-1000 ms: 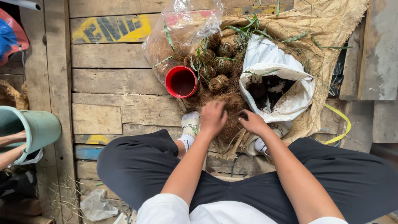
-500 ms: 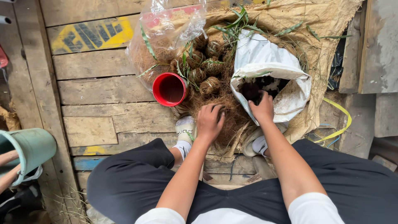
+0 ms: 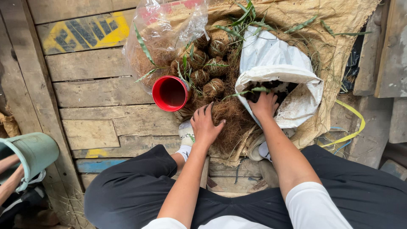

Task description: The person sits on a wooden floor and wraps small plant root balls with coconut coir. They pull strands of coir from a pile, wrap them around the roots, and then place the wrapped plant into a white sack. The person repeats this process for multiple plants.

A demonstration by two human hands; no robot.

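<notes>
The coconut fibre pile point(image 3: 231, 121) looked dry, coarse and wiry. The white sack point(image 3: 275, 63) was woven plastic, matt. The red cup point(image 3: 170, 93) was smooth, glossy plastic. The floor planks point(image 3: 97, 97) were rough, weathered wood.

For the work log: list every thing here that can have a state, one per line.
White sack: open, rim rolled down, dark soil inside.
Red cup: tipped on its side, empty.
Clear plastic bag: open, holding brown fibre.
Fibre-wrapped balls: piled, leaves sticking out.
Left hand: spread on the loose fibre.
Right hand: reaching into the sack.
Green bucket: tilted.
</notes>
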